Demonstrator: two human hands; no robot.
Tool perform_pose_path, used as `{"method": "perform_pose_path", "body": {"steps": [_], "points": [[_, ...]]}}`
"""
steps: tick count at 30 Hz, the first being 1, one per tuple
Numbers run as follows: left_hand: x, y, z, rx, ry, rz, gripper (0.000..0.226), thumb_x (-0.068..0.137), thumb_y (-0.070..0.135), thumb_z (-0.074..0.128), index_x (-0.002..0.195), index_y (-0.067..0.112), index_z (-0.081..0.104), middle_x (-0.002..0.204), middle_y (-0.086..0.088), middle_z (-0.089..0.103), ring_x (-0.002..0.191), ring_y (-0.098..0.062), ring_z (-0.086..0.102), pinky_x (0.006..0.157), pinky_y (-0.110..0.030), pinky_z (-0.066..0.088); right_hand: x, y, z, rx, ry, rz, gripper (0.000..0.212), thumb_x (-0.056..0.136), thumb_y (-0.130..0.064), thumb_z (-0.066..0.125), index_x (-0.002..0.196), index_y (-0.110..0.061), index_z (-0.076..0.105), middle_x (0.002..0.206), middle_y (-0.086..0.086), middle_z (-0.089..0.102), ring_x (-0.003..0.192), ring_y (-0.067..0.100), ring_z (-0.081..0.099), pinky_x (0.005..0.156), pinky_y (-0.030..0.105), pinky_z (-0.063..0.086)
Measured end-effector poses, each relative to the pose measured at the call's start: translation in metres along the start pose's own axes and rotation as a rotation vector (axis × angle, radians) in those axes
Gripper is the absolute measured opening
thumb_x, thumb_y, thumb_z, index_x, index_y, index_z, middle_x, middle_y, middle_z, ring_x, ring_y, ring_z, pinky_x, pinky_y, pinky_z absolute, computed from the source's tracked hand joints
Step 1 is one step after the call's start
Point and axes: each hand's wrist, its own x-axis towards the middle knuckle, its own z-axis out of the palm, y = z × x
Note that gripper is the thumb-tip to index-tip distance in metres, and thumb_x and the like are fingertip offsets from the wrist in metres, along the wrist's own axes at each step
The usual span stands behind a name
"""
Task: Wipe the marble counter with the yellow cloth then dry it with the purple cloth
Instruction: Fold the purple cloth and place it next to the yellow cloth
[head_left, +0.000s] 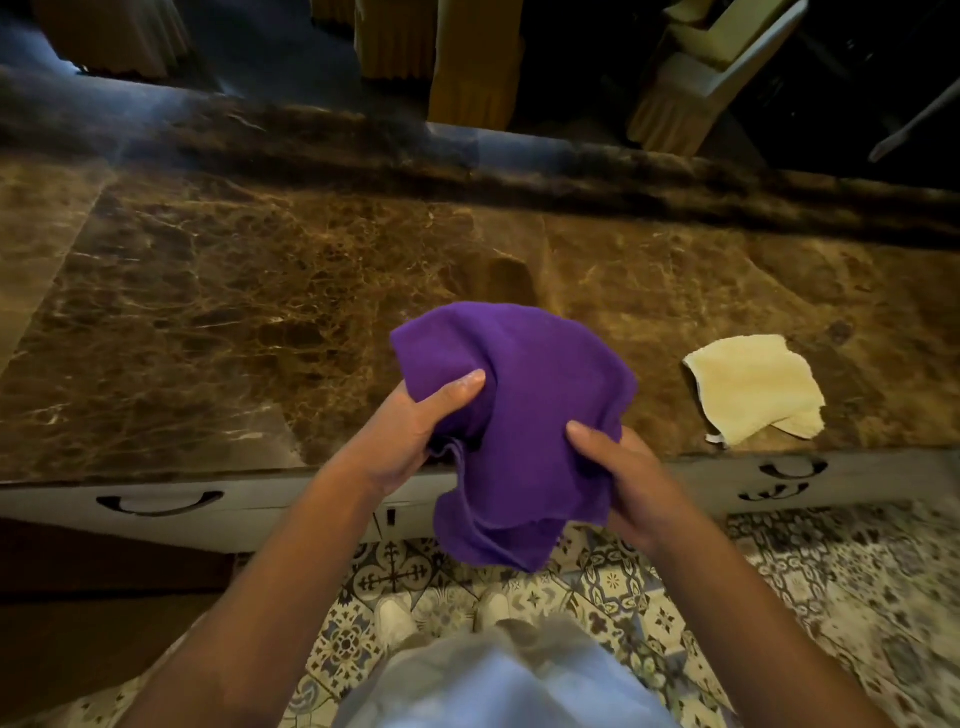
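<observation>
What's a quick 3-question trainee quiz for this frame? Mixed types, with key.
1. True or false: the yellow cloth is in a hand.
2. Which hands grip the purple cloth? A) left only B) right only C) both
3. Fill in: the yellow cloth lies on the marble ____.

Key: 1. False, it lies alone to the right. 2. C, the left hand and right hand both hold it. 3. counter.

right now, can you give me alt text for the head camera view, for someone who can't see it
Both hands, left hand and right hand, hold a bunched purple cloth above the near edge of a brown marble counter. A yellow cloth lies on the counter to the right.
</observation>
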Motion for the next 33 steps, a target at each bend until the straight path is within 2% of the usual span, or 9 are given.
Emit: {"method": "perform_pose_path", "body": {"steps": [6,11,14,17,21,23,26,29,33], "points": [[0.009,-0.014,0.038,0.054,0.026,-0.004,0.025,0.078,0.027,0.073,0.102,0.019,0.073,0.091,0.005,0.081,0.083,-0.009,0.076,0.069,-0.024,0.060,-0.023,-0.014,-0.051,-0.127,0.142,-0.051,0.045,0.077,-0.029,0.081,0.120,-0.020,0.070,0.117,0.004,0.079,0.106,0.022,0.076,0.077,0.029,0.062],[0.023,-0.032,0.091,0.127,-0.062,-0.062,0.008,0.087,0.031,0.076,0.091,0.034,0.083,0.090,0.004,0.081,0.080,-0.008,0.077,0.061,-0.021,0.058,-0.045,-0.038,-0.123,-0.106,0.364,-0.188,0.047,0.067,-0.042,0.088,0.106,-0.018,0.078,0.109,0.007,0.081,0.101,0.023,0.077,0.071,0.029,0.062],[0.035,-0.053,0.140,0.209,-0.099,-0.061,0.009,0.087,0.034,0.076,0.092,0.038,0.082,0.093,0.007,0.082,0.084,-0.007,0.077,0.063,-0.021,0.058,-0.058,-0.052,-0.174,-0.161,0.404,-0.235,0.039,0.061,-0.053,0.086,0.095,-0.033,0.083,0.104,0.003,0.082,0.098,0.021,0.078,0.070,0.031,0.064],[0.050,-0.085,0.195,0.244,-0.171,-0.060,0.016,0.089,0.032,0.070,0.096,0.041,0.081,0.099,0.009,0.082,0.091,-0.007,0.077,0.069,-0.024,0.060,-0.073,-0.068,-0.239,-0.146,0.429,-0.295,0.039,0.063,-0.051,0.085,0.096,-0.029,0.084,0.108,0.005,0.081,0.103,0.021,0.077,0.079,0.031,0.063],[0.073,-0.138,0.270,0.290,-0.266,-0.051,0.019,0.089,0.033,0.072,0.104,0.031,0.082,0.109,0.003,0.080,0.102,-0.011,0.074,0.082,-0.024,0.058,-0.097,-0.090,-0.331,-0.111,0.478,-0.333,0.036,0.063,-0.049,0.086,0.094,-0.032,0.084,0.106,0.006,0.082,0.100,0.021,0.078,0.078,0.030,0.063],[0.084,-0.163,0.306,0.316,-0.292,-0.071,0.017,0.093,0.029,0.070,0.105,0.029,0.082,0.113,0.002,0.080,0.106,-0.012,0.074,0.086,-0.023,0.056,-0.104,-0.102,-0.372,-0.102,0.516,-0.332,0.033,0.067,-0.044,0.084,0.094,-0.025,0.084,0.105,0.006,0.082,0.098,0.019,0.078,0.080,0.030,0.064],[0.099,-0.192,0.357,0.406,-0.244,-0.054,0.020,0.091,0.033,0.069,0.103,0.022,0.082,0.111,0.001,0.081,0.104,-0.013,0.075,0.084,-0.022,0.057,-0.105,-0.122,-0.426,-0.076,0.582,-0.330,0.031,0.078,-0.036,0.081,0.099,-0.013,0.078,0.098,0.004,0.083,0.090,0.016,0.079,0.071,0.026,0.063],[0.117,-0.212,0.392,0.508,-0.159,-0.009,0.032,0.088,0.037,0.069,0.107,0.013,0.078,0.105,-0.001,0.082,0.102,-0.020,0.076,0.082,-0.027,0.060,-0.095,-0.138,-0.471,-0.067,0.602,-0.304,0.013,0.088,-0.030,0.079,0.091,-0.017,0.081,0.095,0.003,0.083,0.088,0.018,0.079,0.066,0.026,0.062],[0.151,-0.223,0.416,0.553,-0.104,-0.041,0.027,0.092,0.038,0.068,0.104,0.016,0.079,0.102,-0.002,0.082,0.099,-0.021,0.077,0.085,-0.039,0.061,-0.065,-0.154,-0.513,-0.111,0.576,-0.283,0.015,0.089,-0.035,0.079,0.094,-0.021,0.083,0.101,0.006,0.082,0.098,0.023,0.078,0.085,0.038,0.060]]}}
